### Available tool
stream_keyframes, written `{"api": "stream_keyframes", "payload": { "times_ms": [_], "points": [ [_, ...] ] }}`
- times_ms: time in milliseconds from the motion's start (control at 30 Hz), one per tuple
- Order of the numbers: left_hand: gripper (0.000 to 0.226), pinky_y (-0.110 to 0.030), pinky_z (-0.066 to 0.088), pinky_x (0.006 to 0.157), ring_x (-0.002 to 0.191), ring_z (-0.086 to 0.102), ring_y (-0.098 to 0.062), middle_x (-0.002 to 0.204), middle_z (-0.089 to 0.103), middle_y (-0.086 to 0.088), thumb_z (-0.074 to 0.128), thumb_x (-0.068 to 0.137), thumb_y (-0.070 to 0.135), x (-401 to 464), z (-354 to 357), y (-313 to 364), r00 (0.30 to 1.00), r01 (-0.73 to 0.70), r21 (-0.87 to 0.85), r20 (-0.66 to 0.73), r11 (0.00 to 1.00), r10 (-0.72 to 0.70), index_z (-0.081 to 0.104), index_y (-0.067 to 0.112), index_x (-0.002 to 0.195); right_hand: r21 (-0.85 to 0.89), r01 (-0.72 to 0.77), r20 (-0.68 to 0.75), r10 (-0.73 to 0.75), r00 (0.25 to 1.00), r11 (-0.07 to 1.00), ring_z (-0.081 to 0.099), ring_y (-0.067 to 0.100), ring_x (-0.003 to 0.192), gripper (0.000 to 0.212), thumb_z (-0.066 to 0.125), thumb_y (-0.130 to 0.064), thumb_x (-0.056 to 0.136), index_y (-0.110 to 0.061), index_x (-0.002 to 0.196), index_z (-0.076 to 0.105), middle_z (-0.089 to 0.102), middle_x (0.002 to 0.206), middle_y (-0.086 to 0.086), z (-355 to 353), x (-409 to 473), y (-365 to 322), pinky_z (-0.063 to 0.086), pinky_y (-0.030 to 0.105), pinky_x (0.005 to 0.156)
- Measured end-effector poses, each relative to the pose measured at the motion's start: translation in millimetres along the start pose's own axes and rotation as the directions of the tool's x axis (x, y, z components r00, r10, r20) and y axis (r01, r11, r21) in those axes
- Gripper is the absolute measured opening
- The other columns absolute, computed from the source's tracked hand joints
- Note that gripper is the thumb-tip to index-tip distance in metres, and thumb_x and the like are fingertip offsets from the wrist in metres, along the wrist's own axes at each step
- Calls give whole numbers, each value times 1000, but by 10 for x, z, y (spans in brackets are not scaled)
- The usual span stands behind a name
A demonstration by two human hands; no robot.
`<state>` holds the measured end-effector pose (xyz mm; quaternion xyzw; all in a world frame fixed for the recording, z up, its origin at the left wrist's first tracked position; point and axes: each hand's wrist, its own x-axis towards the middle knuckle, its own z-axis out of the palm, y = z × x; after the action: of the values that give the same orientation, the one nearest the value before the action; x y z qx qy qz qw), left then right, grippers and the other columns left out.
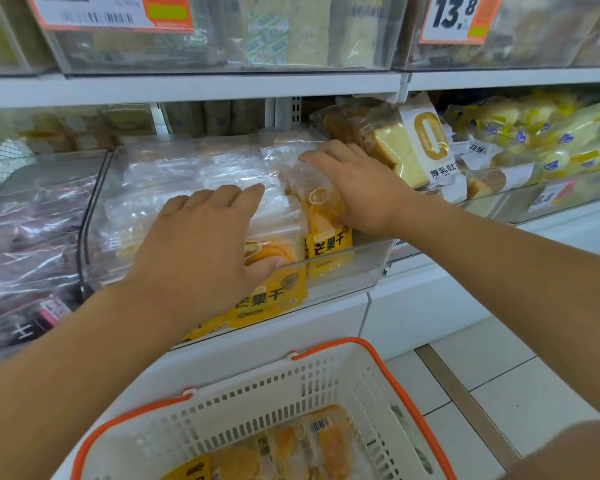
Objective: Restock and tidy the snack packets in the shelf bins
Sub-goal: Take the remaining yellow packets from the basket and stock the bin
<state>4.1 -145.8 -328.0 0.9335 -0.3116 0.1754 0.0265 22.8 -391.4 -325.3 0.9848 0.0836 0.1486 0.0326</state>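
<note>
The snack packets (271,268) lie stacked in the clear bin (343,271) on the middle shelf, with a few more waiting in the basket (371,386) below. The left hand (201,244) lies flat on the pile, fingers spread and pressing down rather than holding anything, its thumb down at the bin's front edge. The right hand (357,188) rests over the upright packet (326,220) at the bin's right end; its thumb looks tucked against the packet's side, though from this angle I cannot tell if it really pinches it or only steadies it. The main risk is the front: some packets already sit high against the low front wall, and a harder push could slide the slick wrappers over the lip and down toward the basket or floor. Pushing the right-hand packet sideways could also buckle it, since the bin looks nearly full. Just beside the right hand, a bag of sliced bread (413,150) leans toward the bin from the next section and crowds the wrist. The shelf above (187,88) hangs low, leaving little room to lift packets out.
</note>
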Motion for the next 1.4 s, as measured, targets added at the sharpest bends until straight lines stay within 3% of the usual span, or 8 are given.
{"api": "stream_keyframes", "payload": {
  "times_ms": [200, 367, 533, 667, 733, 833, 1133, 1400],
  "points": [
    [92, -42, 29, 114, 139, 37, -22, 153, 39, 4, 54, 81, 72, -13, -5, -19, 999, -24, -59, -35, 998, 22, 20, 28, 154, 143, -68, -2, 69, 998, 987, 36, 27, 138, 103, 90, -19, 67, -24, 153, 33, 37, 152, 2, -85, -79, 45, 40, 42, 111],
    [79, -45, 34, 109, 130, 47, -27, 140, 53, -3, 59, 83, 64, -22, 17, -3, 982, -94, -71, -173, 993, 81, 40, 20, 145, 137, -65, -238, 97, 966, 988, 58, 22, 107, 39, 75, -30, 84, -20, 120, 63, 61, 115, 0, -180, -281, -30, 52, 42, 89],
    [22, -40, 45, 61, 66, 58, -29, 70, 62, -4, 65, 92, 27, -337, 77, 179, 653, -576, -104, -656, 811, 379, 67, 9, 78, 316, 39, -134, 4, 991, 948, 65, 16, 56, 28, 64, -31, 88, -13, 67, 70, 66, 60, -2, -543, -701, -481, 54, 32, 59],
    [25, -32, 46, 57, 73, 63, -23, 84, 64, 4, 55, 94, 44, -775, 774, 335, 827, -512, -149, 181, 846, 532, 62, 21, 90, 365, -238, 801, -173, 573, 900, 75, 21, 74, 19, 68, -28, 93, -12, 101, 74, 72, 89, 1, -41, -1077, -942, 60, 31, 59],
    [38, -37, 56, 76, 91, 65, -23, 104, 65, 3, 59, 90, 53, -1118, 1355, 242, 641, -369, -32, 715, 929, 279, 63, 22, 111, 224, -137, 932, -171, 319, 965, 70, 24, 97, 38, 67, -35, 95, -17, 129, 61, 66, 111, 0, 607, -1382, -1165, 60, 37, 80],
    [65, -39, 55, 92, 100, 61, -21, 118, 65, -1, 68, 81, 59, -1847, 2088, 67, 367, -17, 38, 930, 999, -29, 60, 15, 128, 83, 147, 978, -109, 178, 986, 51, 30, 130, 66, 62, -47, 96, -13, 149, 43, 47, 147, 7, 1589, -1856, -1359, 45, 42, 106],
    [68, -38, 55, 82, 101, 59, -24, 111, 56, -1, 77, 70, 51, -2829, 2891, 72, 304, 807, -11, 865, 591, -399, 43, 16, 118, -75, -611, 819, 398, 413, 788, 19, 43, 147, 98, 61, -52, 91, -7, 157, 3, 7, 164, 17, 3081, -2624, -1780, 39, 51, 107],
    [57, -30, 51, 79, 101, 61, -22, 121, 60, -3, 62, 91, 46, -2614, 3023, 331, 312, 901, -169, 893, 400, -325, 51, 13, 135, 226, -884, 658, 605, 448, 409, 61, 34, 101, 37, 52, -37, 98, -7, 118, 61, 65, 115, 14, 3215, -2405, -1654, 49, 38, 81]
  ]
}}
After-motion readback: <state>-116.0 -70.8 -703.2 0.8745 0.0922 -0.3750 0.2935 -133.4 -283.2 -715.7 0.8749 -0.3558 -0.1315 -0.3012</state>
